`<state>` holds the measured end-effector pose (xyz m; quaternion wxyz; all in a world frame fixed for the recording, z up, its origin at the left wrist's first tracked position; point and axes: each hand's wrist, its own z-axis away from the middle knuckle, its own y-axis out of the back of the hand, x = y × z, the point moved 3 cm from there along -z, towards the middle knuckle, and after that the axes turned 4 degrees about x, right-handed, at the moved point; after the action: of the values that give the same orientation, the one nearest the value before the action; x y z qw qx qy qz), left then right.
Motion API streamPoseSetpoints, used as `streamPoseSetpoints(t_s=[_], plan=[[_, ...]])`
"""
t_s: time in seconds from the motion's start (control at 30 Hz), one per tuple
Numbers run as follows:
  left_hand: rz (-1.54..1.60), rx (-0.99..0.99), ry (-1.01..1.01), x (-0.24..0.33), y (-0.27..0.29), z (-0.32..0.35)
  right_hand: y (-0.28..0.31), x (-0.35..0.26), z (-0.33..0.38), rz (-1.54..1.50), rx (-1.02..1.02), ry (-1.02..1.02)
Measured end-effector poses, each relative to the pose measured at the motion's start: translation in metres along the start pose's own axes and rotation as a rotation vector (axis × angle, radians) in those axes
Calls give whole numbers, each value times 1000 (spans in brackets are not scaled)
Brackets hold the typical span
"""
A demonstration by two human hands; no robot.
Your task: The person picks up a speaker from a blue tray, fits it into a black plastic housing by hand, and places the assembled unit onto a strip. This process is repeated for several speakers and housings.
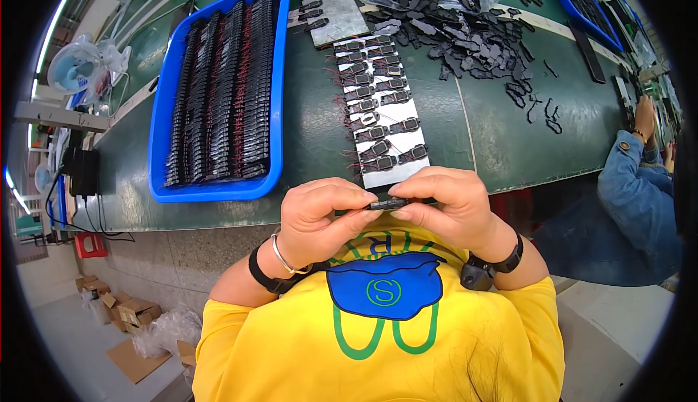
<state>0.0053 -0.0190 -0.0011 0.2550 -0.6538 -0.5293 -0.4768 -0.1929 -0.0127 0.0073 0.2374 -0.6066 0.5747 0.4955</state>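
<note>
In front of my chest, at the table's near edge, I hold a small black speaker (385,204) edge-on between both hands. Thumb and fingers of my left hand (320,214) pinch its left end. My right hand (456,206) pinches the other end the same way. Just beyond my hands lies a white board (379,177), bearing two columns of small black rectangular speakers (405,125) with thin red and dark wires. To the left stands a blue tray (211,194) packed with rows of similar black parts (222,97) and red wires.
A heap of flat black pieces (465,38) spreads over the green table (313,126), with thin black loops (552,122) nearby. Behind the board lies a grey plate (338,20). Another blue tray (614,38) is far right, near a co-worker's denim sleeve (632,191).
</note>
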Motion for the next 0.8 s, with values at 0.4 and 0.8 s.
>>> streamPoseSetpoints(t_s=[0.4,0.8], plan=[[38,-89,32,-6,1,-1,-5,-4,0,109,68,287],[-136,-53,138,18,4,-11,-3,-1,0,74,50,221]])
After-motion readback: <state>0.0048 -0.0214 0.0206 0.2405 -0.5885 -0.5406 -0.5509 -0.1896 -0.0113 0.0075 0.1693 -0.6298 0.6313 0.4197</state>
